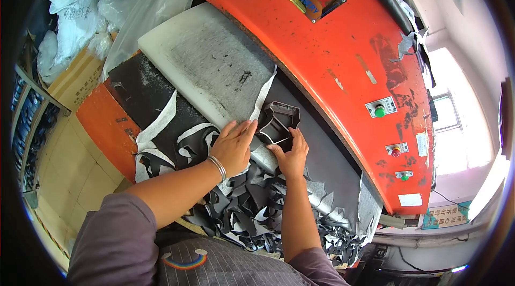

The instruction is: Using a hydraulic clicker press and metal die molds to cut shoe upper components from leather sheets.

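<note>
Your right hand (292, 157) has a narrow hold on the metal frame (287, 110): thumb on the near edge, fingers against the right side. Your left hand (233, 146) lies flat just left of the frame, fingers long and close together; can't tell if its tips touch it.

Frame: dark metal, thin upright walls, angular outline, hollow with a bar across the inside. It sits on the black sheet (327, 152), smooth on top, pale fuzzy backing at the turned edge.

Up-left of the frame: thick white board (204, 61), face scuffed grey and grainy. Below the frame: heap of scraps (252, 205), black one side, pale grey the other, jagged and curled strips. Above and right of the frame: red machine (343, 45), painted, chipped, with green and red push buttons.

Containers, all far left of the frame: white sack (75, 18), crinkled, contents hidden; clear plastic bag (120, 4), slack, contents unclear; cardboard box (78, 82), plain brown, below the bags, inside not visible; metal rack (27, 77) with curved rails, holding blue shiny items too small to identify.
</note>
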Motion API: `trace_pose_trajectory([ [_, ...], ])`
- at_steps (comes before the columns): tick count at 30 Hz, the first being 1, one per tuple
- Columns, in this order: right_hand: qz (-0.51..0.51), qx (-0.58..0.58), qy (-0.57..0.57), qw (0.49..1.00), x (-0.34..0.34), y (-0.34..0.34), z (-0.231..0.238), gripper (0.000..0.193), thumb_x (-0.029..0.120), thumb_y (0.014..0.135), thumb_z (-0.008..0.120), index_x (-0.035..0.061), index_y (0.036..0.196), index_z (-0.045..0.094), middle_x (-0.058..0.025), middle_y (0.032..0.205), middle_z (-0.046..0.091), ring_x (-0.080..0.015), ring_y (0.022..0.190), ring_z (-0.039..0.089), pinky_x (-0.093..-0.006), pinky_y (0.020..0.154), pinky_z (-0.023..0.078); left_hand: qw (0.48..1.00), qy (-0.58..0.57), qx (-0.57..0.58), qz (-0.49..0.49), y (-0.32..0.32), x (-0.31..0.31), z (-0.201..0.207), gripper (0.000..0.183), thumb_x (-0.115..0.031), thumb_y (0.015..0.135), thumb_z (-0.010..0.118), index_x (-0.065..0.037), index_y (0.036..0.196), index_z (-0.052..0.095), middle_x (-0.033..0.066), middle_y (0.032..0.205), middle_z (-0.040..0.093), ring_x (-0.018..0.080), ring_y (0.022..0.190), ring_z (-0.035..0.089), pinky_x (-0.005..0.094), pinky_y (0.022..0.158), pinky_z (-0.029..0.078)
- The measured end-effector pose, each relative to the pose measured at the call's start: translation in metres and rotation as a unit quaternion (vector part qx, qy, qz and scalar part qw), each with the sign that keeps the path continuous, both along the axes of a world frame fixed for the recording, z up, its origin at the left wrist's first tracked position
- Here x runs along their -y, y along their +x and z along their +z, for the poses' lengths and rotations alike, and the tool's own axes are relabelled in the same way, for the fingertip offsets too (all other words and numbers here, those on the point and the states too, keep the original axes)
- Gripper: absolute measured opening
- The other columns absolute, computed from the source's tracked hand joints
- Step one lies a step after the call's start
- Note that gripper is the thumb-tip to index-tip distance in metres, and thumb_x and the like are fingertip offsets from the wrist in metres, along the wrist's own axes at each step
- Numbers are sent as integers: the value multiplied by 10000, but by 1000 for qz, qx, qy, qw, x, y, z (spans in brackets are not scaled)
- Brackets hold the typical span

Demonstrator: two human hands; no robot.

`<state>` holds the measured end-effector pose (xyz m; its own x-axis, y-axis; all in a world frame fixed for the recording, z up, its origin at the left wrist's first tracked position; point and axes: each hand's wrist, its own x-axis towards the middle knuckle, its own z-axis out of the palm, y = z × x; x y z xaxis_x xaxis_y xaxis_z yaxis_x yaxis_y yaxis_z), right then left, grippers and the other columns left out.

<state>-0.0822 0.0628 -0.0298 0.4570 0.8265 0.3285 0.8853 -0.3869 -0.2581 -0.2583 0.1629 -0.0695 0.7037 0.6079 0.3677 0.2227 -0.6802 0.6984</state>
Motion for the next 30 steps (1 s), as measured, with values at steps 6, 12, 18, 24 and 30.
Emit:
trace_pose_trajectory([
  [6, -9, -3, -38, 999, -3, 4, 13, 761, 474, 695, 769, 10, 1245, 522, -244, 1302, 508, -374, 1235, 465, -448, 1021, 343, 999, 35, -27, 5, 4, 3, 2, 649, -92, 846, 473, 46, 1432, 231, 211, 1361, 474, 300, 1321, 397, 455, 1121, 202],
  [12, 58, 59, -105, 991, -53, 33, 61, 483, 253, 880, 601, 81, 1317, 487, -156, 1413, 431, -319, 1253, 463, -480, 997, 383, 999, 23, -21, 8, 0, 5, 3, 654, -99, 846, 466, 45, 1435, 221, 223, 1376, 451, 299, 1320, 396, 454, 1121, 203],
  [18, 56, -12, -231, 971, -77, 39, 51, 402, 236, 837, 646, 152, 1224, 578, -130, 1186, 585, -292, 1177, 513, -400, 932, 446, 1000, 23, 15, 14, -7, 6, -3, 637, -98, 842, 460, 48, 1425, 247, 245, 1347, 468, 311, 1304, 414, 432, 1120, 214],
  [24, -57, -13, -161, 985, -45, 37, 34, 397, 294, 781, 687, 74, 1104, 620, -185, 1019, 634, -379, 952, 613, -428, 820, 491, 1000, 21, -8, 8, -12, 4, -6, 636, -130, 865, 458, 16, 1442, 234, 170, 1397, 443, 245, 1343, 372, 388, 1134, 184],
  [30, -221, -142, -90, 961, -43, -8, 24, 480, 277, 788, 631, -30, 1139, 520, -280, 923, 644, -427, 847, 651, -458, 715, 530, 999, 34, 31, 5, -9, 2, -8, 648, -98, 837, 478, 4, 1438, 257, 212, 1291, 524, 290, 1298, 421, 430, 1113, 219],
])
